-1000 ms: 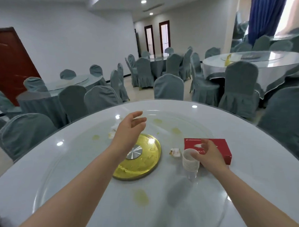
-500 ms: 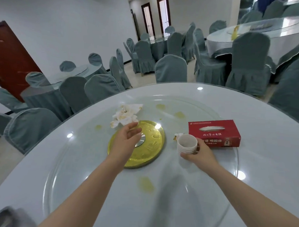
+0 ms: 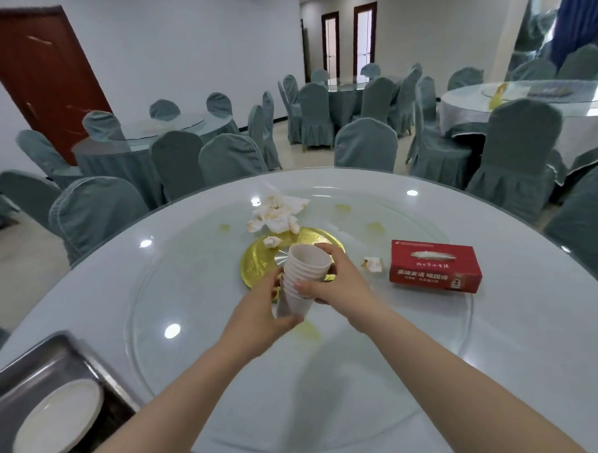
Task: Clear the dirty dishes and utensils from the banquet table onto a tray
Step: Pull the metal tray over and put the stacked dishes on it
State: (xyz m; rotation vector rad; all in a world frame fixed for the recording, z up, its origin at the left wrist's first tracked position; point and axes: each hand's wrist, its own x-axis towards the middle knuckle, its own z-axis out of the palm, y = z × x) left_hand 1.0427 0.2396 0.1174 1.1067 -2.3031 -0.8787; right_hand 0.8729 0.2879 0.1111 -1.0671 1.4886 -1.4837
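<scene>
Both hands, left hand point(image 3: 258, 313) and right hand point(image 3: 336, 284), grasp the cup stack point(image 3: 300, 281). 1 plate point(image 3: 59, 418) lies on the tray point(image 3: 31, 368). Soiled napkins point(image 3: 279, 213) remain on the table.

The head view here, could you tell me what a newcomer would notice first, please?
First, the stack of white cups held tilted above the glass turntable at centre, the left hand gripping its base and the right hand its upper part. Next, the red tissue box to the right and the crumpled napkins beyond the gold disc. At bottom left, a metal tray holds a white plate.
</scene>
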